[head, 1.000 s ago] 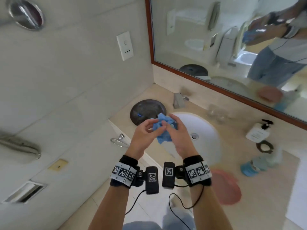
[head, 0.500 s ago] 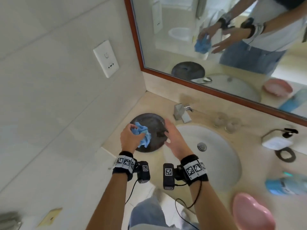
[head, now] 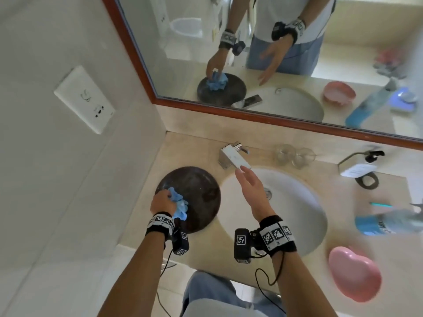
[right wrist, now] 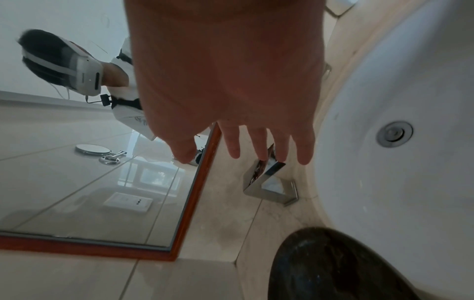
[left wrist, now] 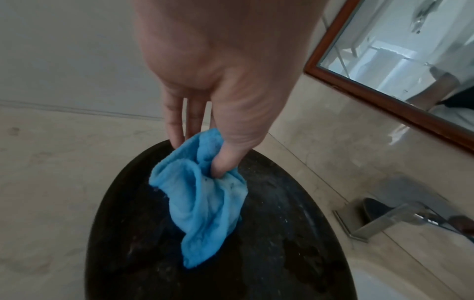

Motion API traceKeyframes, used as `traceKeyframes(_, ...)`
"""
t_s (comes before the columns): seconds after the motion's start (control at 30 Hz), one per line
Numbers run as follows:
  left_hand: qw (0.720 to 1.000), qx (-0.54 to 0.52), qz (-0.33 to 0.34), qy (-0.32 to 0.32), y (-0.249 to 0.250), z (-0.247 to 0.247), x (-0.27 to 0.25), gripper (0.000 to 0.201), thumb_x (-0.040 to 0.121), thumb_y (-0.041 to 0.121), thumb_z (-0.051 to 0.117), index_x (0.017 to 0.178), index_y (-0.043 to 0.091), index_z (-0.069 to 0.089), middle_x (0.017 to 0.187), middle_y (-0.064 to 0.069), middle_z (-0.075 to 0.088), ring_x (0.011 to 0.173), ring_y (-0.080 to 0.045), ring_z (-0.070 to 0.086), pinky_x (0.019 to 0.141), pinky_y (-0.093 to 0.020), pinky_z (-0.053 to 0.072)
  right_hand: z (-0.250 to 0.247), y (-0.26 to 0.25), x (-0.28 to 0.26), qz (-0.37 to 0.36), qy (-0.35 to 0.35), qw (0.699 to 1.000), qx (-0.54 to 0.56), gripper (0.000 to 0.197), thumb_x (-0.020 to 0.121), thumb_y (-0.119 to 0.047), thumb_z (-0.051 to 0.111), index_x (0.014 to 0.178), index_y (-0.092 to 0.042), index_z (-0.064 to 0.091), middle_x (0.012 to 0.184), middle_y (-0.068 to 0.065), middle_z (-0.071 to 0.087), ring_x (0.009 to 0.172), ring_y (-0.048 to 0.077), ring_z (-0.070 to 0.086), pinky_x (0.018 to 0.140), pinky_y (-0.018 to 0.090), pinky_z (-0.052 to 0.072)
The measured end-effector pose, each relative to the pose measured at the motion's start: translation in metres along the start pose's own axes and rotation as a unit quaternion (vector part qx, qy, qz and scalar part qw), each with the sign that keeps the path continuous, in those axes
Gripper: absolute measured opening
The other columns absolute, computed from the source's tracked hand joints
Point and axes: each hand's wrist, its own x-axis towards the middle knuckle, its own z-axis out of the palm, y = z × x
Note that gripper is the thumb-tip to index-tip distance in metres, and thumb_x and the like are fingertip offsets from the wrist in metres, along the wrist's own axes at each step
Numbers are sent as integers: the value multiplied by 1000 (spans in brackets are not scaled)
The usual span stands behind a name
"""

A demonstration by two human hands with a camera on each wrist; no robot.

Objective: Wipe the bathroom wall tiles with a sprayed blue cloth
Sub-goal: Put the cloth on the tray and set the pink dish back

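Note:
My left hand (head: 163,203) pinches a crumpled blue cloth (head: 179,205) between thumb and fingers, just above a round dark plate (head: 199,191) on the counter; in the left wrist view the cloth (left wrist: 205,203) hangs down onto the plate (left wrist: 269,243). My right hand (head: 250,191) hovers over the white sink (head: 297,202) with straight fingers, holding nothing, its fingertips near the chrome tap (head: 231,156). The right wrist view shows those spread fingers (right wrist: 259,146) above the tap (right wrist: 269,182). The pale wall tiles (head: 57,179) rise at the left.
A socket plate (head: 84,99) sits on the left wall. A wood-framed mirror (head: 274,53) runs behind the counter. Two glasses (head: 294,154), a soap dispenser (head: 359,165), a blue spray bottle (head: 386,221) and a pink dish (head: 354,273) stand at the right.
Both hands held the cloth over the sink; the right hand let go. My left hand carried the cloth left and down to the dark plate, and the right hand moved over the basin.

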Motion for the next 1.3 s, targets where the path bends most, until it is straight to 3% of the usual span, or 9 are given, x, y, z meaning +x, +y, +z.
traceKeyframes(0.13, 993, 106, 4, 43, 32, 1, -7, 42, 92, 19, 71, 132, 9, 62, 133, -14, 62, 122, -34, 62, 102, -47, 52, -23, 8, 10, -1, 39, 997, -61, 54, 101, -53, 60, 149, -28, 52, 153, 0, 50, 137, 21, 49, 104, 34, 43)
traceKeyframes(0.27, 985, 49, 137, 97, 96, 21, -52, 46, 91, 15, 68, 134, 7, 55, 136, -17, 56, 127, -37, 55, 104, -50, 46, -76, 25, 14, 18, 70, 987, -140, 55, 101, -47, 63, 148, -22, 51, 151, 7, 52, 137, 27, 51, 116, 47, 42)
traceKeyframes(0.4, 969, -55, 241, -30, 165, 62, -112, 36, 97, 24, 66, 131, 14, 58, 123, -6, 65, 113, -27, 63, 96, -40, 52, -154, 45, 7, 57, 85, 980, -173, 47, 100, -50, 63, 137, -22, 60, 130, 8, 67, 113, 27, 65, 101, 44, 54)
traceKeyframes(0.57, 923, 19, 356, -146, 220, 138, -192, 35, 99, 32, 63, 130, 19, 57, 111, 0, 68, 101, -22, 66, 88, -35, 54, -252, 92, -13, 107, 123, 963, -216, 40, 97, -45, 67, 125, -15, 68, 125, 12, 68, 110, 30, 66, 100, 49, 56)
traceKeyframes(0.7, 914, 20, 338, -223, 241, 200, -243, 34, 98, 34, 65, 127, 17, 59, 109, 1, 69, 96, -19, 66, 87, -35, 56, -321, 129, -46, 148, 163, 944, -245, 36, 100, -36, 65, 118, -5, 70, 121, 16, 67, 109, 38, 66, 99, 48, 54)
traceKeyframes(0.83, 920, 37, 293, -258, 251, 251, -278, 45, 99, 32, 65, 137, 9, 56, 130, -10, 66, 116, -26, 64, 98, -35, 51, -380, 174, -76, 209, 194, 923, -258, 37, 101, -31, 57, 104, 4, 68, 119, 24, 68, 107, 37, 63, 86, 33, 45)
traceKeyframes(0.97, 927, 56, 251, -273, 255, 289, -302, 66, 100, 46, 63, 149, 5, 47, 144, -14, 58, 132, -31, 57, 105, -35, 46, -411, 213, -95, 246, 235, 924, -174, 55, 100, -31, 62, 144, 1, 52, 149, 22, 53, 134, 39, 52, 109, 44, 47)
traceKeyframes(1.07, 931, 61, 241, -267, 258, 306, -316, 49, 103, 40, 58, 135, 4, 56, 132, -14, 65, 120, -33, 63, 96, -38, 50, -418, 237, -100, 248, 242, 931, -119, 55, 99, -31, 62, 146, -5, 50, 150, 19, 51, 134, 39, 52, 110, 54, 48)
traceKeyframes(1.3, 941, 38, 204, -269, 251, 324, -331, 34, 104, 20, 50, 132, 2, 54, 128, -14, 63, 116, -33, 62, 89, -36, 50, -416, 266, -106, 270, 187, 944, -5, 56, 94, -43, 69, 141, -15, 53, 138, 15, 58, 118, 35, 60, 81, 46, 59)
